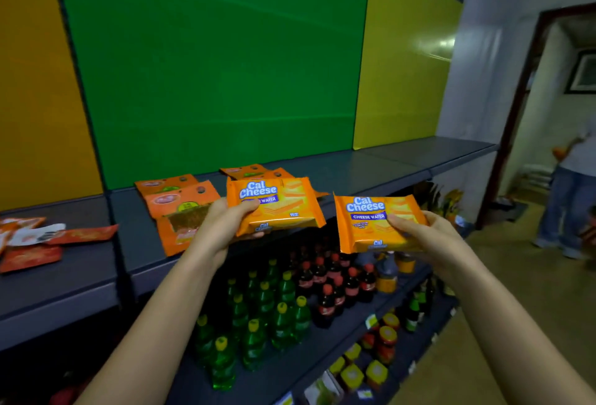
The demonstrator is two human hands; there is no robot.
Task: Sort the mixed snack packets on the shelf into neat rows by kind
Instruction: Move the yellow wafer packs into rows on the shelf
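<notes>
Holding two Cal Cheese wafer packets, one per hand, in front of the grey shelf (371, 166), head view only. Left hand (222, 227) pinches the left Cal Cheese packet (274, 204) at its lower left corner, thumb on the face, fingers under. Right hand (429, 237) pinches the right Cal Cheese packet (374, 224) at its right edge, thumb on top, fingers below. Both packets are off the shelf, near each other but apart; the left one overlaps the shelf front edge, the right one hangs over the soda bottles (322, 288) below.

Step in hand, my read: place both wafers together as one row. Best on the bare shelf stretch to the right, clear of the orange seaweed-type packets (180, 208) and red packets (32, 243). Set flat, faces up, edges squared to the shelf front, touching side by side, then release.

Orientation: both packets face up, logo readable toward the camera, top edge toward the back panel. Long axis runs left-right, both tilted slightly, right end lower on the left packet. More orange packets (254, 172) lie behind the left one.
</notes>
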